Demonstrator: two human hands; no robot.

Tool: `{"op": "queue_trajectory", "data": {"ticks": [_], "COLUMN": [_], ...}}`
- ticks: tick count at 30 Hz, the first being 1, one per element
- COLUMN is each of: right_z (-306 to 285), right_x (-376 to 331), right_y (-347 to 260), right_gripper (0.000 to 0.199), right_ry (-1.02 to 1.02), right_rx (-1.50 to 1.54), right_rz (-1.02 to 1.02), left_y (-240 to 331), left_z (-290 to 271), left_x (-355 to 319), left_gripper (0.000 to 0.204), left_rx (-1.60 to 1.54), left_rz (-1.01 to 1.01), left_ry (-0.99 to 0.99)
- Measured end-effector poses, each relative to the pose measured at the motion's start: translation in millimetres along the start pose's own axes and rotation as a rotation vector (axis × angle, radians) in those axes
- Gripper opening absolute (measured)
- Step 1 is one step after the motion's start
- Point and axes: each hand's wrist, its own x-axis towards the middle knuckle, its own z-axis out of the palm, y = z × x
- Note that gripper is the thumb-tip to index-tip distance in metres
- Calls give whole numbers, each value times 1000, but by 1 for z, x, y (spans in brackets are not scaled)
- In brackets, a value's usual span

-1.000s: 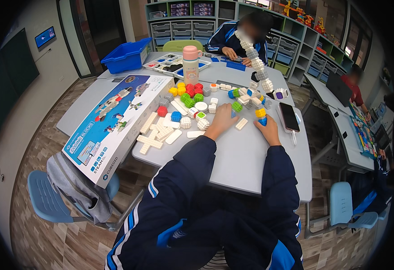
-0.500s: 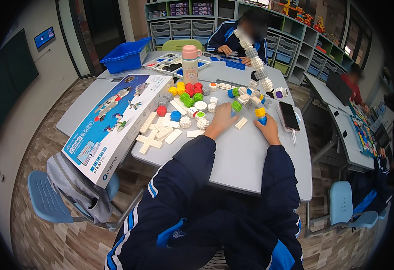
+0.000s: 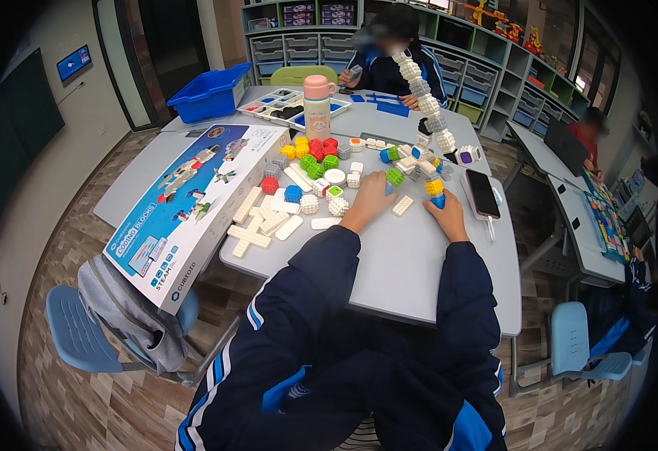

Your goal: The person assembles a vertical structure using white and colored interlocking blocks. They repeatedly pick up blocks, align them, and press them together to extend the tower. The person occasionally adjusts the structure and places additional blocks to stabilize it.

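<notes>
My right hand (image 3: 449, 216) is closed round a short stack of cube blocks at the right of the table, with a yellow block (image 3: 435, 186) on top and a blue block (image 3: 438, 201) below. My left hand (image 3: 372, 203) rests on the table with curled fingers, just left of a green block (image 3: 395, 177). A bit of blue shows by its fingertips, but what it holds is mostly hidden. Between my hands lies a flat cream studded plate (image 3: 402, 205). Beyond them stands a build of white, blue and green pieces (image 3: 417, 161), with a tall curved chain of white and grey blocks (image 3: 425, 101) rising near it.
Loose coloured blocks (image 3: 316, 158) and cream plates (image 3: 251, 239) lie left of my hands. A large box (image 3: 194, 203) covers the table's left side. A pink-topped bottle (image 3: 318, 109), parts tray (image 3: 276, 105) and blue bin (image 3: 207, 94) stand behind. A phone (image 3: 482, 194) lies right.
Across the table, the other person's head has shifted left, and one hand has risen with a small grey piece. My own hands and the blocks near them look unmoved.
</notes>
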Motion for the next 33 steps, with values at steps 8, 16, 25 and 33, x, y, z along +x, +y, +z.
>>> {"op": "queue_trajectory", "data": {"ticks": [8,16,25,33], "right_z": [-1,0,0,-1], "right_x": [-1,-1,0,-1], "right_y": [-1,-1,1,0], "right_gripper": [61,60,58,58], "right_ry": [4,11,0,6], "right_rx": [-1,6,1,18], "right_rz": [2,-12,-19,-21], "left_y": [0,1,-1,-1], "left_z": [0,-2,3,0], "left_x": [1,0,0,0], "left_gripper": [48,47,45,48], "left_rx": [-3,-13,-33,-18], "left_rz": [-17,-2,24,7], "left_ry": [-22,-6,60,10]}}
